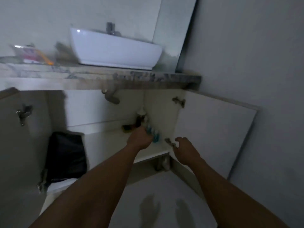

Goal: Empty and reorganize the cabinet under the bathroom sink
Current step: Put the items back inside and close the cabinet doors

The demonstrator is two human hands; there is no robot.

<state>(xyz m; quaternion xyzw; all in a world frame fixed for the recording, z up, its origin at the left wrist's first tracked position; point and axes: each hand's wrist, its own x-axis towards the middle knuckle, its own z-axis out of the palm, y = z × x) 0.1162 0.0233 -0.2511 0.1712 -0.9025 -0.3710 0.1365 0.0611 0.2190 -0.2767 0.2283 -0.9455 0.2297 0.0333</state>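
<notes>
**Under the bathroom sink, left hand is lying nearest the blue bottles**

At the back right corner of the open white cabinet (107,142), a cluster of small translucent blue plastic bottles (154,139) is standing upright on the cabinet floor, with a dark brown bottle (139,120) just behind them. The person's left hand (139,137) is lying directly in front of the blue bottles and up against them. Its fingers are hiding behind the back of the hand in a blurred frame, so it cannot be told whether they are gripping one. The right hand (183,148) is hanging loosely spread and empty, off to the right beside the lower metal hinge (169,142) of the open white door (213,129), slightly farther from the bottles. The left hand is therefore looking the likelier one to lift them out, up and back towards the person. A black plastic bag (65,155) is sitting well apart at the cabinet's left end.
</notes>
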